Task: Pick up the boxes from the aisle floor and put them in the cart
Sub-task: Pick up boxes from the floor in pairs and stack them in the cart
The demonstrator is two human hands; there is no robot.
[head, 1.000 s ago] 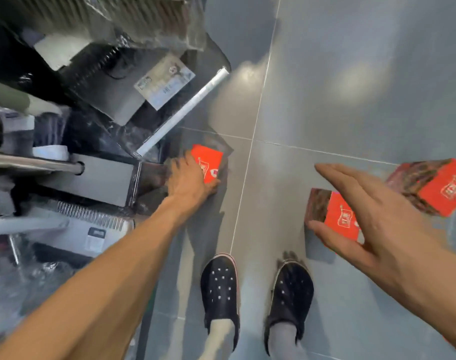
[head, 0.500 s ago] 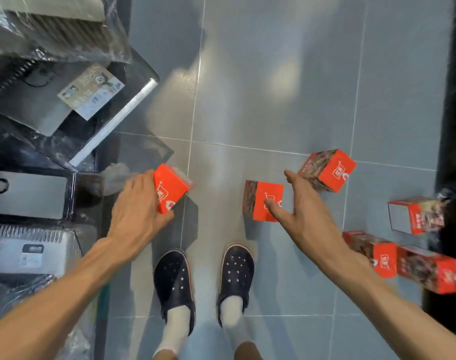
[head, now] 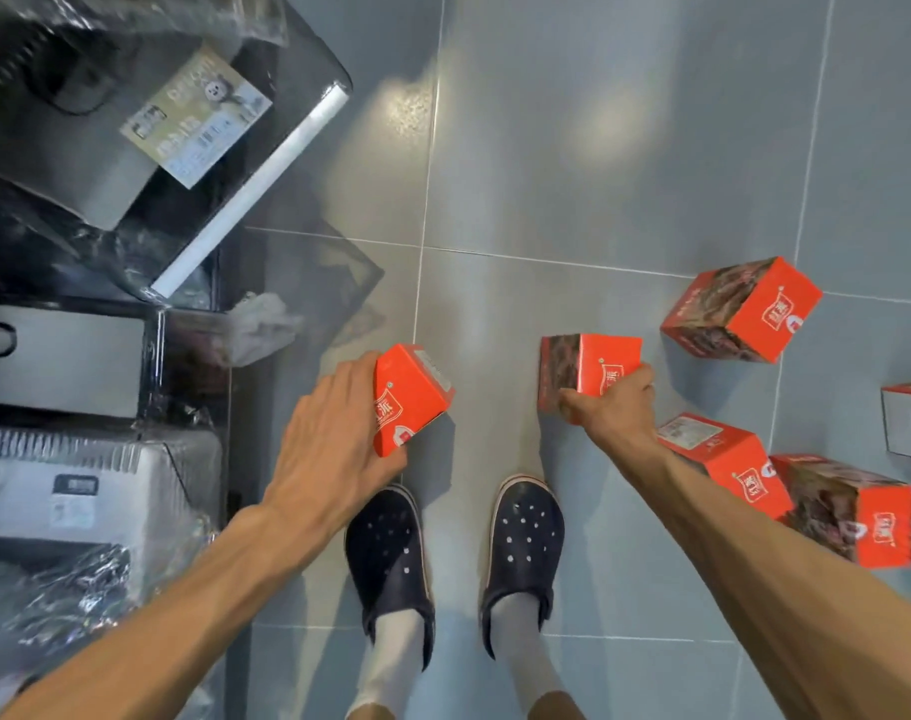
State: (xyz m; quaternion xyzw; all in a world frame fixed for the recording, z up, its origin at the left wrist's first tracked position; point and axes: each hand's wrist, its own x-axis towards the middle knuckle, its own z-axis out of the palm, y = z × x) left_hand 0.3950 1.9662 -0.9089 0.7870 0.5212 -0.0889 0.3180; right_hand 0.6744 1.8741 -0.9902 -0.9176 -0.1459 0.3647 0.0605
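Observation:
My left hand [head: 334, 433] grips a small red box [head: 412, 394], held tilted above the grey tiled floor beside the cart [head: 193, 356] on the left. My right hand [head: 612, 407] is closed on a second red box [head: 586, 363] that stands on the floor ahead of my feet. A third red box [head: 741, 317] lies tilted further right. Several more red boxes [head: 723, 454] sit along the right edge, one partly behind my right forearm.
The cart holds plastic-wrapped grey appliances [head: 79, 491] and a flat boxed item with a label [head: 199, 116]. My two dark clogs [head: 391, 558] stand on the tiles between my arms. Open grey floor [head: 599, 148] stretches ahead.
My right hand has reached forward and closed on the box in front of my feet. My left hand still holds its box, now tilted slightly more to the right.

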